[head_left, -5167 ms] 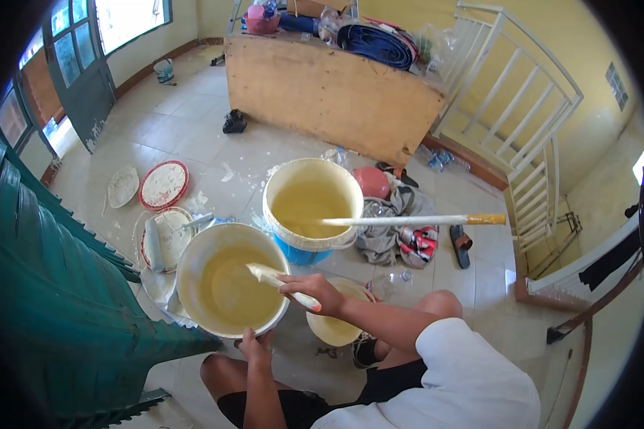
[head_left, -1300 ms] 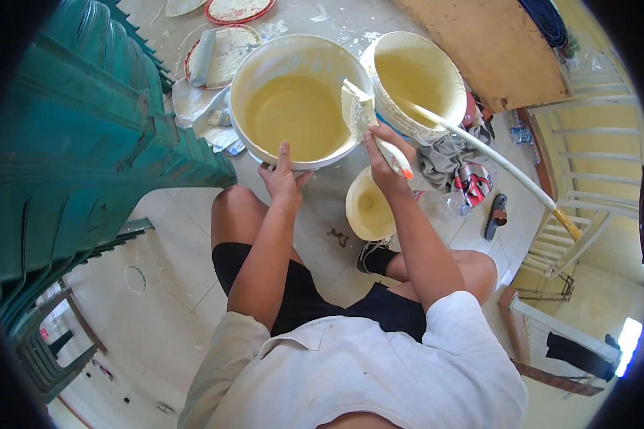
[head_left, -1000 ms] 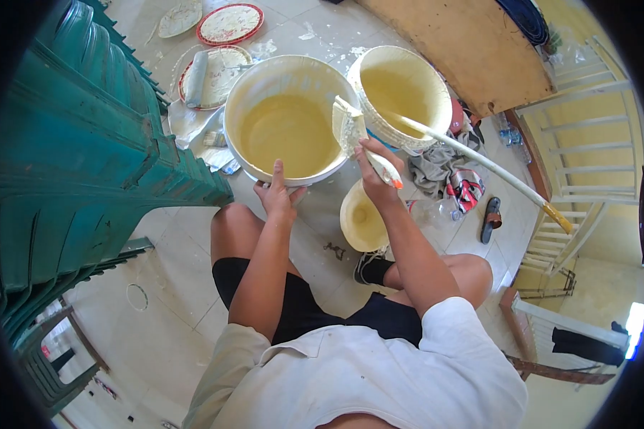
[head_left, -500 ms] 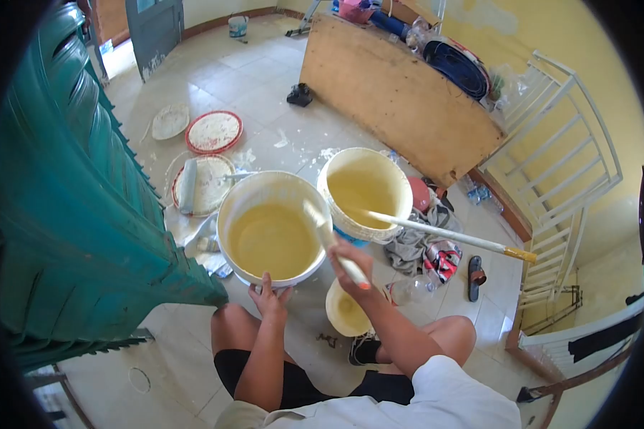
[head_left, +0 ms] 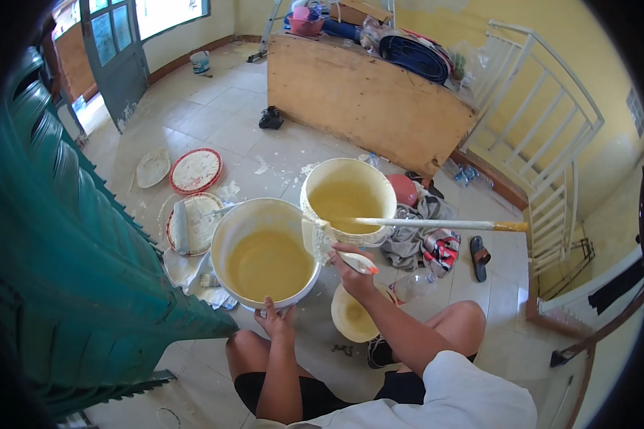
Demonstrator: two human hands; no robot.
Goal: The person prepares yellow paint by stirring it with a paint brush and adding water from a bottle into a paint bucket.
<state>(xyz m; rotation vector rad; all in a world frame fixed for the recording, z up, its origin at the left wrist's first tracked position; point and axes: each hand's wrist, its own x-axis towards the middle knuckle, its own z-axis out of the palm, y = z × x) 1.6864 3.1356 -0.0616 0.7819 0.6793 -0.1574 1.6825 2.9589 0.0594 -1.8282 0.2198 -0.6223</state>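
My left hand (head_left: 275, 319) grips the near side of a large white bucket (head_left: 259, 209) with pale yellow paint in it, thumb up against the outside. In my right hand (head_left: 352, 270) is a paintbrush (head_left: 318, 243), held by its white, orange-tipped handle. Its paint-coated bristles are at the bucket's right rim. Just behind stands a second paint bucket (head_left: 387, 187), and a long white pole (head_left: 436, 224) with a yellow end slants out of it to the right. Below my right hand, a smaller cream pail (head_left: 340, 306) sits near my foot.
Green stacked plastic chairs (head_left: 86, 236) rise close on my left. Paint-stained lids (head_left: 197, 170) and a paint roller (head_left: 181, 225) lie on the tiles. Rags (head_left: 418, 225) and a sandal (head_left: 479, 257) are at right. A wooden counter (head_left: 365, 93) and white railing (head_left: 544, 107) stand beyond.
The view has tilted upward. My right hand has turned the paintbrush, so its broad bristle side now shows at the bucket's right rim. My left hand keeps its hold on the bucket.
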